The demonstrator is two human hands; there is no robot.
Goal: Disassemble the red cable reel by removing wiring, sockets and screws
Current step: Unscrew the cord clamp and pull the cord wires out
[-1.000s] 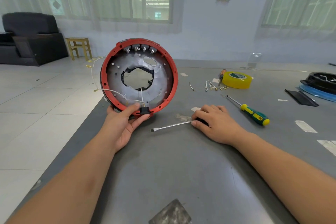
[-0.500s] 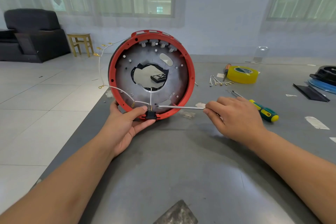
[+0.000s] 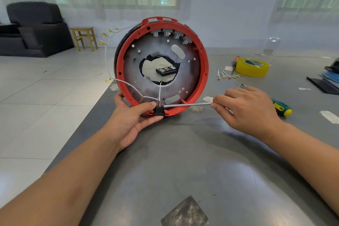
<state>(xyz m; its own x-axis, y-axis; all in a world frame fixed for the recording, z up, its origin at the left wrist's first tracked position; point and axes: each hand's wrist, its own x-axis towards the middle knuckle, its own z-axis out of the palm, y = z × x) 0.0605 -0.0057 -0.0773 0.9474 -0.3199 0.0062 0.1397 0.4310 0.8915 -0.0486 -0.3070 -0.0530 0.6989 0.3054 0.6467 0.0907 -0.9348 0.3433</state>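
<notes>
The red cable reel (image 3: 201, 64) stands on edge on the grey table (image 3: 183, 161), its open side with the grey inner plate facing me. My left hand (image 3: 132, 117) grips its lower rim, thumb beside a small black switch part (image 3: 159, 111) with brass terminals. White wires (image 3: 128, 84) with brass lugs run from there and loop out to the left. My right hand (image 3: 245, 108) holds a screwdriver, whose steel shaft (image 3: 187, 104) points left with its tip at the black part. Several sockets (image 3: 170, 34) sit along the reel's upper inside rim.
A green and yellow screwdriver (image 3: 281, 109) lies just right of my right hand. Farther back are a yellow tape roll (image 3: 252, 67), an orange-handled tool (image 3: 234, 61), loose white wires (image 3: 227, 75), and black and blue parts (image 3: 328, 77) at the right edge. A black bit case (image 3: 166, 70) shows through the reel's hole.
My right hand picked the screwdriver up from the table and brought its tip to the black part at the reel's lower rim. The reel looms larger and more centred.
</notes>
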